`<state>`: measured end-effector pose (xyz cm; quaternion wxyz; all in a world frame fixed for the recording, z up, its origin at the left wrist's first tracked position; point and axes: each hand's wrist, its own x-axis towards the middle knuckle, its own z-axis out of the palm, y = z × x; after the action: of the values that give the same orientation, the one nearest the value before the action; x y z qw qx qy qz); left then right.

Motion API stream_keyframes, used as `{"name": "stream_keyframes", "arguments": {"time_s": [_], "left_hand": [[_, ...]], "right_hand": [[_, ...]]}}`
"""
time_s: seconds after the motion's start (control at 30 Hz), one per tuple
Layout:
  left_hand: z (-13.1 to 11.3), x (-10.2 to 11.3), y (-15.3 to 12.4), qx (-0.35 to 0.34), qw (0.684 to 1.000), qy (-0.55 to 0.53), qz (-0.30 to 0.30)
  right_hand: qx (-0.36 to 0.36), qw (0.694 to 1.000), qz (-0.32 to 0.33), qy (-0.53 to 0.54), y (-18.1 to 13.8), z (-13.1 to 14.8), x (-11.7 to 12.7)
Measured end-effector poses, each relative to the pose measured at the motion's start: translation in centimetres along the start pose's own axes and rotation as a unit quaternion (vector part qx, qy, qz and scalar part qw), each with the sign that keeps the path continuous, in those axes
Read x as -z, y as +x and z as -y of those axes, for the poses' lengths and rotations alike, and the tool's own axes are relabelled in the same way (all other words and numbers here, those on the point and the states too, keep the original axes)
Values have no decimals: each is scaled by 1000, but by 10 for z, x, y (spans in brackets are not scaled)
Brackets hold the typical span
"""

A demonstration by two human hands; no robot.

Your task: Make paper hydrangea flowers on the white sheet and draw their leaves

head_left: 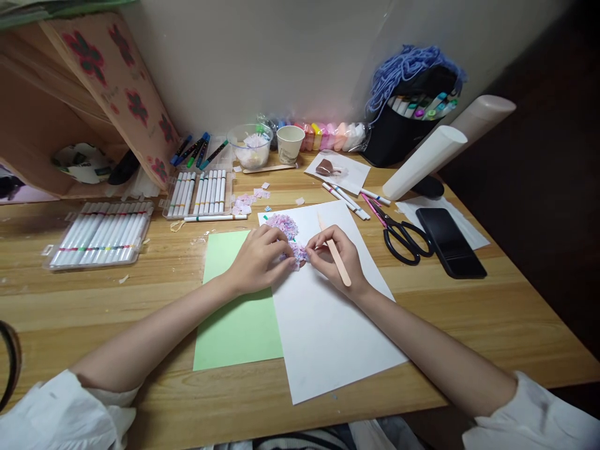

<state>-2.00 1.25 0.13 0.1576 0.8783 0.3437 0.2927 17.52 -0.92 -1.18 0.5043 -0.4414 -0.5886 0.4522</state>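
A white sheet of paper [337,350] lies partly over a green sheet [234,337]. Near its upper left are two round clusters of small pink, purple and blue pieces, an upper flower-like cluster [283,225] and a lower cluster [299,251]. My left hand [262,259] rests across the sheets, fingers apart and curved, thumb and index tips at the lower cluster's left side. Between the fingers of my right hand [342,259] is a wooden craft stick [339,264]. That hand's thumb and index tips meet at the lower cluster's right edge; anything pinched there is too small to make out.
Small paper squares [244,203] lie behind the sheets. Marker cases [100,234] stand left, and a clear bowl [250,147] and paper cup [290,144] at the back. Black scissors [404,240], a phone [450,242] and a white tube [424,161] are on the right.
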Motion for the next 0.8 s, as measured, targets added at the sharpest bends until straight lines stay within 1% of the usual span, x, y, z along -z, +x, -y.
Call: {"name": "stream_keyframes", "arguments": {"time_s": [0.13, 0.2, 0.27, 0.4, 0.47, 0.53, 0.6, 0.67, 0.73, 0.8], "left_hand": [[3, 3, 3, 47, 993, -104, -7], [4, 3, 4, 67, 990, -120, -7], [3, 2, 3, 62, 994, -89, 4], [-2, -1, 0, 12, 999, 25, 24], [-4, -2, -1, 0, 998, 49, 26], [-4, -3, -2, -4, 999, 47, 28], [-2, -1, -1, -2, 999, 27, 27], [-1, 1, 1, 8, 1000, -15, 19], [1, 3, 3, 30, 996, -85, 12], [3, 4, 4, 57, 985, -162, 13]], "right_hand": [[-24, 998, 44, 39, 0, -1, 0], [-32, 996, 56, 54, 0, -1, -1], [-36, 996, 45, 61, 0, 0, -1], [-34, 997, 6, 67, 1, 3, -1], [-34, 997, 4, 66, 0, 4, -1], [-31, 997, 6, 65, 0, 4, 0], [-25, 998, 8, 63, 0, 3, 0], [-23, 998, 7, 59, 0, 2, 0], [-26, 998, 15, 60, 0, 2, 0], [-33, 996, 37, 74, -1, 2, 0]]}}
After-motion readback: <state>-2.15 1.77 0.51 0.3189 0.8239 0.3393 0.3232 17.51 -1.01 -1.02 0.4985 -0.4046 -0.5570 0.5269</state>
